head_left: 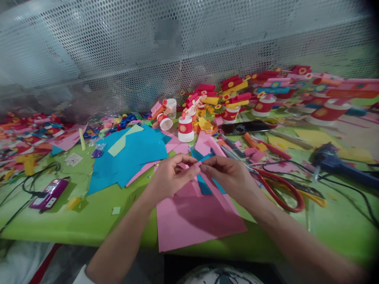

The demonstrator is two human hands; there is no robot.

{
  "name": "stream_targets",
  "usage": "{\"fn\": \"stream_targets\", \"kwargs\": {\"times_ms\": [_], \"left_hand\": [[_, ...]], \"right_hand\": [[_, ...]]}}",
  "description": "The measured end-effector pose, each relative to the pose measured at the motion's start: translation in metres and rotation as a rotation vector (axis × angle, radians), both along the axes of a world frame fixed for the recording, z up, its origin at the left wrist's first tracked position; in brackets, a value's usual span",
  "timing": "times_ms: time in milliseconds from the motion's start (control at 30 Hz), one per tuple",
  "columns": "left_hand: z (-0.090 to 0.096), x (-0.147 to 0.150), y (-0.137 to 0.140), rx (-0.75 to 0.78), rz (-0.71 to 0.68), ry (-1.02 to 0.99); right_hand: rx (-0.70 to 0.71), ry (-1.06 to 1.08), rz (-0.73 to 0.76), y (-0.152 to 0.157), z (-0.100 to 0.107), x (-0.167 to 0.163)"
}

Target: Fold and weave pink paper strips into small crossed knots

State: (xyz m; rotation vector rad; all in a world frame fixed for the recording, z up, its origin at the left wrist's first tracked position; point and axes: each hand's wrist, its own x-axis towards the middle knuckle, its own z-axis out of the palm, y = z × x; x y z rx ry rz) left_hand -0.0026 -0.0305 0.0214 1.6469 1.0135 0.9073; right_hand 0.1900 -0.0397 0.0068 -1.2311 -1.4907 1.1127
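Observation:
My left hand point(173, 173) and my right hand point(231, 173) meet above the middle of the table, both pinched closed. Between their fingertips is a small piece of pink paper point(199, 163), mostly hidden by the fingers. Below them a large pink sheet point(198, 225) lies at the table's front edge, partly hanging over it. Pink strips and a piece of blue paper point(204, 185) lie under the hands. Scissors with red handles point(299, 203) rest beside my right wrist. Straight ahead stands an upside-down paper cup point(186, 130) with a red band.
A blue glue gun point(340, 165) and cables lie at right. Blue sheets point(124, 161) are stacked at left, past a purple power strip point(50, 194). Finished-looking cup models point(263, 105) line the back, before a perforated metal panel point(124, 51). A black phone point(245, 127) lies behind.

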Motion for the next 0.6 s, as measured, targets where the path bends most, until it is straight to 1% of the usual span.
{"fn": "stream_targets", "kwargs": {"times_ms": [100,233,433,600], "left_hand": [[-0.0002,-0.0006,0.0003,0.045,0.012,0.044],[-0.0022,-0.0003,0.0031,0.029,0.011,0.013],[-0.0025,-0.0018,0.0044,0.048,-0.001,0.011],[-0.0048,-0.0025,0.0037,0.111,0.005,0.042]], "right_hand": [[0.012,0.02,-0.018,-0.0008,0.0012,-0.0005],[0.003,0.04,-0.017,-0.0023,0.001,-0.0012],[-0.003,0.049,-0.019,-0.0038,0.0028,-0.0032],[0.02,0.076,-0.017,-0.0061,0.0017,-0.0059]]}}
